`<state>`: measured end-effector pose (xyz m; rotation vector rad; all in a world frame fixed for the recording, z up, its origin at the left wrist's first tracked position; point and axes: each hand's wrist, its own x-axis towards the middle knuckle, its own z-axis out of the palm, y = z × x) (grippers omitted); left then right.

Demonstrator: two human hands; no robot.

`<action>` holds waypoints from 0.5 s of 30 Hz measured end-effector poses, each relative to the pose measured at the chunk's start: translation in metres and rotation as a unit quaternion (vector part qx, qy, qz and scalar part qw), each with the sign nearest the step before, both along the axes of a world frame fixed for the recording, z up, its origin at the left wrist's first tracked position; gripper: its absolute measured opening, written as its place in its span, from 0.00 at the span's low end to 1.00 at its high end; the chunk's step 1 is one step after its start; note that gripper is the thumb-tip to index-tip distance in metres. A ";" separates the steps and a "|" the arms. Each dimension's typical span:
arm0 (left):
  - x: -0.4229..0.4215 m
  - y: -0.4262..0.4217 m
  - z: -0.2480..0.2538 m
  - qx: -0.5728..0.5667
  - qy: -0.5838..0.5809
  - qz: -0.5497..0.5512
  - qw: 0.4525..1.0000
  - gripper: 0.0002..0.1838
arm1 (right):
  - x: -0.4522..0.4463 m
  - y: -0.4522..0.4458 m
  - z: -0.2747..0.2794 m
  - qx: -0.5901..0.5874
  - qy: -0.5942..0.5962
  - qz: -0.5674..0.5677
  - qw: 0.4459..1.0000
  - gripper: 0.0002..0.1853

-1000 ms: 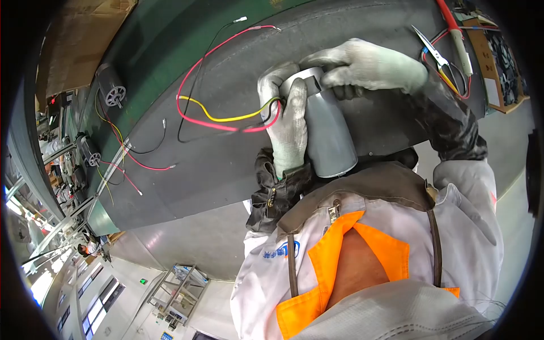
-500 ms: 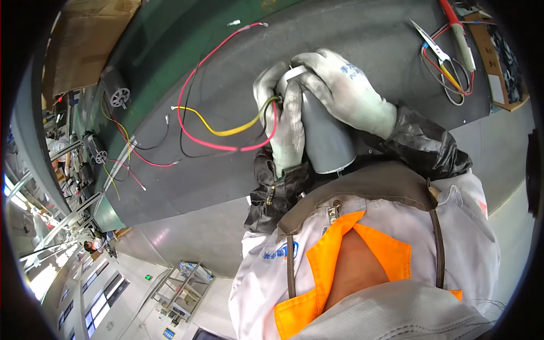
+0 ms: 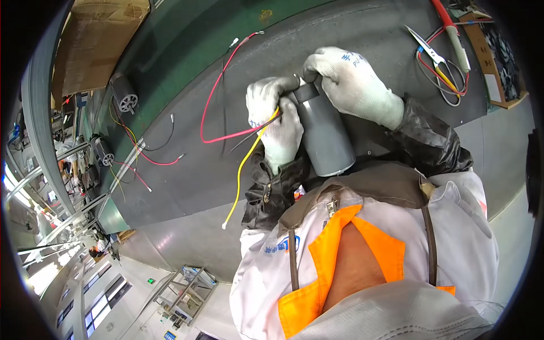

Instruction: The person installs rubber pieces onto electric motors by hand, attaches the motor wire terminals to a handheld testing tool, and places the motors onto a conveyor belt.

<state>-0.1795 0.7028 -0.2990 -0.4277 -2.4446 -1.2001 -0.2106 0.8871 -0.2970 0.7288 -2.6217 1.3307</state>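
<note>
A dark grey cylindrical motor [image 3: 328, 136] lies on the dark work surface, its near end close to my apron. A darker band [image 3: 306, 93] circles its far end. My left hand [image 3: 275, 113], in a whitish glove, is curled closed beside that far end. Out of its grip come a red wire [image 3: 226, 137], a yellow wire [image 3: 243, 167] and a black wire. My right hand [image 3: 345, 82], gloved too, has its fingers bent together at the motor's far end. What lies between those fingertips is hidden.
Scissors [image 3: 428, 45] lie at the upper right with coiled cables, beside a red-and-grey handled tool [image 3: 451, 34]. An open box [image 3: 498, 62] stands at the right edge. Two more motors [image 3: 123, 93] with loose wires sit at the left, below a cardboard box [image 3: 102, 42].
The yellow wire has swung down toward me, and the red wire's loop has shifted up. A white strip by the fingertips shows less. My right hand has moved slightly off the motor's side.
</note>
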 end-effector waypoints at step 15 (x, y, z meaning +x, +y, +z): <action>0.116 -0.023 -0.067 0.159 -0.068 -0.089 0.981 0.31 | 0.055 0.030 -0.002 0.117 0.010 0.245 0.962 0.55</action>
